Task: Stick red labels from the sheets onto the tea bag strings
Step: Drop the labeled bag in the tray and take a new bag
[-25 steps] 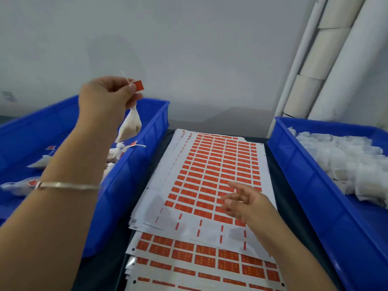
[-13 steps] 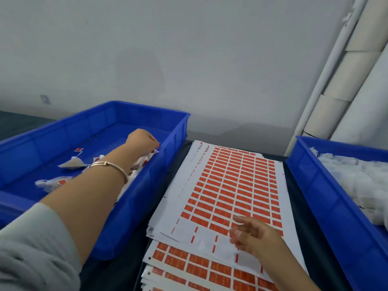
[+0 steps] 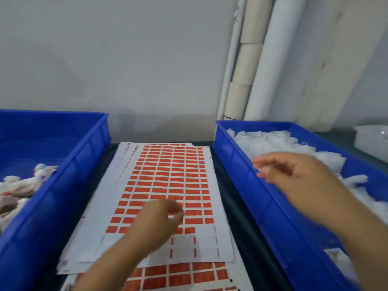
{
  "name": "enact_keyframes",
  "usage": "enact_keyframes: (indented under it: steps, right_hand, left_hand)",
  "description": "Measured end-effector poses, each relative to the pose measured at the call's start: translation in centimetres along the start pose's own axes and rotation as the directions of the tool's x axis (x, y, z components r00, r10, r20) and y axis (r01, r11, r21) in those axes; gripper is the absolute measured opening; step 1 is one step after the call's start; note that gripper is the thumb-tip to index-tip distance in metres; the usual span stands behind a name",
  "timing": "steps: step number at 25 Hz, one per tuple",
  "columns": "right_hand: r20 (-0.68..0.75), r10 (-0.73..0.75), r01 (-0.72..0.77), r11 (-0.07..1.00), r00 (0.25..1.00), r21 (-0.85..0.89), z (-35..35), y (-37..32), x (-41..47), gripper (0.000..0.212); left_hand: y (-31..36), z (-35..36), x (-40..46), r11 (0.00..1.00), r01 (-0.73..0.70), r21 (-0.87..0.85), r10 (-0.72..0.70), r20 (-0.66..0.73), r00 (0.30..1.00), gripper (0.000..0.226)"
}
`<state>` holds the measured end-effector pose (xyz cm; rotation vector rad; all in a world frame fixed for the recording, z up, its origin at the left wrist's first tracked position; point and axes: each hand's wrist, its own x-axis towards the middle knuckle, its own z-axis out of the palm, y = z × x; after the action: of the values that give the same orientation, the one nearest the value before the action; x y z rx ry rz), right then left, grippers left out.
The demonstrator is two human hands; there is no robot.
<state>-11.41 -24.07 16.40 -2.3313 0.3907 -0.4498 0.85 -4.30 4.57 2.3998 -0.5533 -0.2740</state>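
On the dark table, the blue plastic bin of white tea bags lies directly under the right hand, fingers loosely spread and empty, while the left hand, curled, too blurred to judge, hovers over the white sheet of red labels left of that bin.

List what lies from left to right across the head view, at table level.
Left blue bin holding labelled tea bags → label sheets with the left hand over them → right blue bin of unlabelled tea bags, right hand above it → white container.

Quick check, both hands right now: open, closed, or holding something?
Left hand: over the label sheet, fingers curled; blurred, cannot be told.
Right hand: open, empty, over the right bin.
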Motion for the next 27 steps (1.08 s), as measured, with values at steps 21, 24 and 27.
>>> enact_keyframes:
  steps: [21, 24, 27]
  right_hand:
    - [-0.364, 0.044, -0.037, 0.999, 0.930, 0.025, 1.0, 10.1, 20.9, 0.021]
    - [-0.361, -0.114, 0.131, 0.991, 0.926, 0.022, -0.7, 5.1, 18.3, 0.022]
    - [-0.216, -0.181, 0.199, 0.978, 0.959, 0.064, 0.6, 1.1, 14.0, 0.019]
  left_hand:
    - [-2.4, 8.3, 1.0, 0.873, -0.166, 0.459, 0.048, 0.258, 0.965, 0.077]
    - [-0.8, 6.7, 0.0, 0.985, -0.030, 0.172, 0.013, 0.096, 0.995, 0.053]
    - [1.1, 2.7, -0.2, 0.987, 0.016, -0.162, -0.048, -0.197, 0.979, 0.049]
